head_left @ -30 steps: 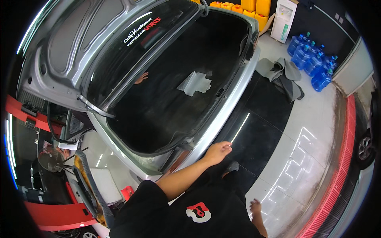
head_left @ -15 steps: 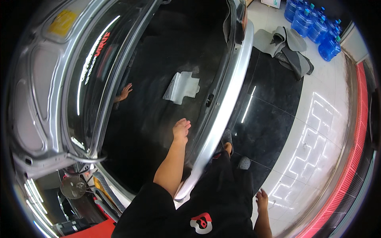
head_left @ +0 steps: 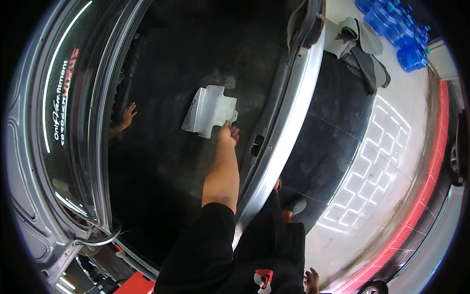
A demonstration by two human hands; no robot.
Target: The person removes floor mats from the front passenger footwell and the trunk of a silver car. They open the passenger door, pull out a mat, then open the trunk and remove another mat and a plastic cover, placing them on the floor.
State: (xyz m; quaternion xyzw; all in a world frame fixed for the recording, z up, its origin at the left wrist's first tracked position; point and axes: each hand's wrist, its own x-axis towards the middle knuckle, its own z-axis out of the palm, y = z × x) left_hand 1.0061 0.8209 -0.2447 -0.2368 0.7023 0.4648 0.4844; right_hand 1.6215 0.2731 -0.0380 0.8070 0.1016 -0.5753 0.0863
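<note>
A bent silver metal plate [head_left: 210,111] with notched edges and a small tab lies on the dark floor of an open car trunk. My left hand [head_left: 229,134] is at its near right edge, the thumb overlapping the metal and the other fingers loosely apart beside it. I see no firm grip. By my side at the lower edge, my right hand [head_left: 312,280] hangs with loose fingers and nothing visible in it; it is partly cut off. Another person's hand [head_left: 129,115], fingers spread, reaches in at the trunk's left side.
The silver trunk lip [head_left: 289,132] runs between me and the trunk floor. At the left stands the raised lid with its dark rear window [head_left: 63,112]. Grey folded mats [head_left: 360,54] and several blue water jugs [head_left: 411,56] are on the floor at the far right.
My left hand has moved forward to the metal plate and now touches or overlaps its edge. My right hand is lower in view. The view has shifted; the plate looks unmoved in the trunk.
</note>
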